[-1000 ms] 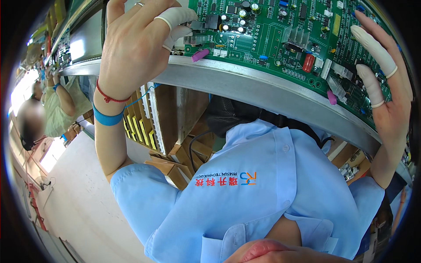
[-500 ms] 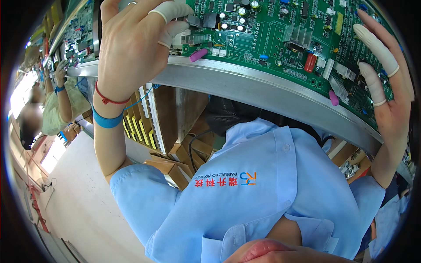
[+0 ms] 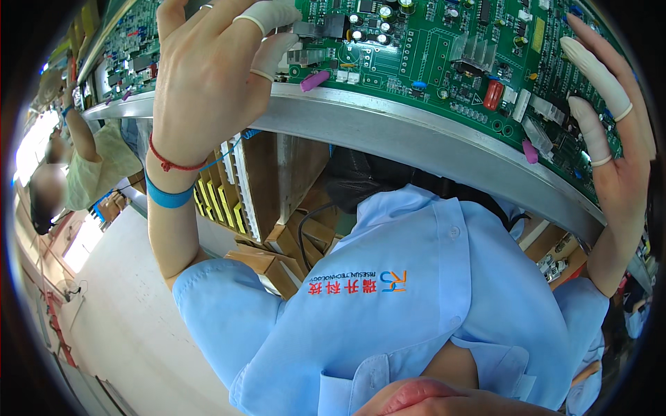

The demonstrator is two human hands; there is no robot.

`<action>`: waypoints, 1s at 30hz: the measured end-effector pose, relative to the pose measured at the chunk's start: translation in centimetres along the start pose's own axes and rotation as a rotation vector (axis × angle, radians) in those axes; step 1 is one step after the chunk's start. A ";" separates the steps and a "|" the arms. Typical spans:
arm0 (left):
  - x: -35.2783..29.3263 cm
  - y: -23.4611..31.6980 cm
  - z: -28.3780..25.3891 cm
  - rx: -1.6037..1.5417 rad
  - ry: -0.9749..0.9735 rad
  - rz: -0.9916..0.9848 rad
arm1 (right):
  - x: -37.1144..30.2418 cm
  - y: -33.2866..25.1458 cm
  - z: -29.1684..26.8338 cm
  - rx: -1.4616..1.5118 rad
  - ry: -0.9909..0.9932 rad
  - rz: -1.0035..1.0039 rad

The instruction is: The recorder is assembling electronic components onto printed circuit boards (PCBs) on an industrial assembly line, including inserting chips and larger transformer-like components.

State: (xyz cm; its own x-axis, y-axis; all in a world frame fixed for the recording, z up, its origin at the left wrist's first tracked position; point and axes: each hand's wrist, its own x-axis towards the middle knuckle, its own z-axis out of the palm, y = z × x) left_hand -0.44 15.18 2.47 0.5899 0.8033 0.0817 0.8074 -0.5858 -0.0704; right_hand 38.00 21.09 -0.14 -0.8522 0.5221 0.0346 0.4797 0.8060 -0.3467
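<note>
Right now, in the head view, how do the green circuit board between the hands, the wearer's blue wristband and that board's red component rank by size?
1. Green circuit board
2. Blue wristband
3. Red component

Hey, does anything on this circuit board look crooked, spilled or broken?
Nothing looks spilled or broken. Only the left purple piece and the right purple piece, at the near edge of the green circuit board, stand out: they tilt different ways in this fisheye view, though that may be intended.
</note>
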 end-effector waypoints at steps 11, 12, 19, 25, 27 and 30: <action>2.9 -1.1 5.9 -0.880 0.898 0.358 | 4.0 -2.4 -1.0 -0.010 -0.067 0.015; 4.5 0.3 1.3 -0.461 0.154 0.073 | 5.0 -2.7 -1.3 -0.020 -0.077 0.032; 1.8 -1.8 -1.9 -0.154 -0.095 0.082 | 2.0 -1.7 -2.6 0.037 0.131 0.090; -1.0 -2.9 -0.1 -0.072 0.255 -0.224 | 1.8 -0.9 -2.3 0.042 0.390 0.161; -1.9 -2.8 0.1 -0.088 0.288 -0.306 | 2.3 0.9 -3.4 0.000 0.487 0.159; -3.3 -1.7 1.6 -0.119 0.366 -0.440 | 4.2 5.0 -6.8 -0.161 0.547 0.149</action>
State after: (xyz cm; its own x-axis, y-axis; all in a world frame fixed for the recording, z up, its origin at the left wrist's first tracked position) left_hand -3.75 13.68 0.70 0.1464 0.8968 0.4176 0.9600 -0.2306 0.1588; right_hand 38.22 29.18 4.67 -0.5623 0.6663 0.4897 0.6479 0.7230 -0.2398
